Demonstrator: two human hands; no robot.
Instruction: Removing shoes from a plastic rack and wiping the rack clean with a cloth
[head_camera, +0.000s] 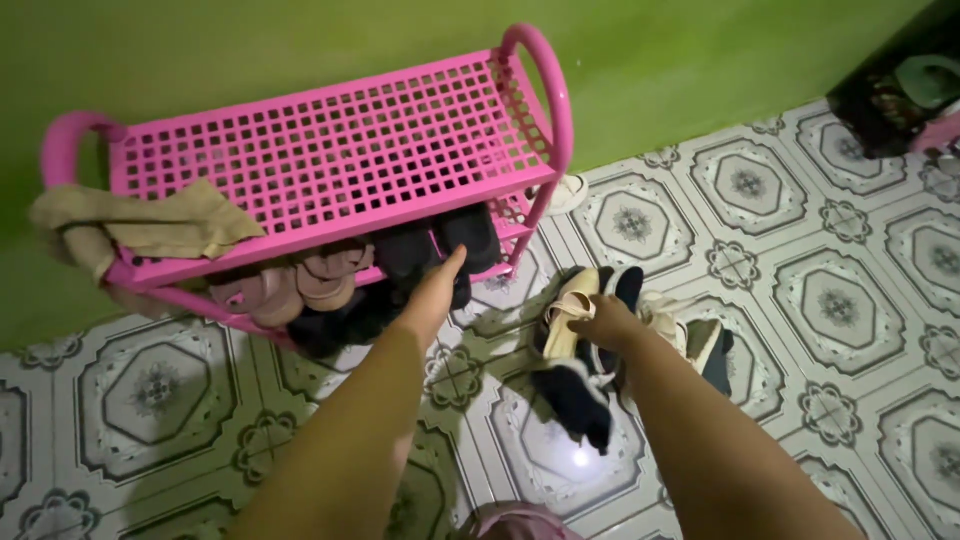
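The lower shelf (400, 290) is crowded with dark shoes (440, 250); the rack's top grid (330, 150) is left mostly bare, blocked only by a tan cloth (150, 225).

A pink shoe rack (330, 150) stands against the green wall. The left hand (432, 290) reaches to dark shoes (440, 250) on its lower shelf. Right of the rack, the right hand (606, 322) grips a cream sandal (566, 310) among floor shoes.
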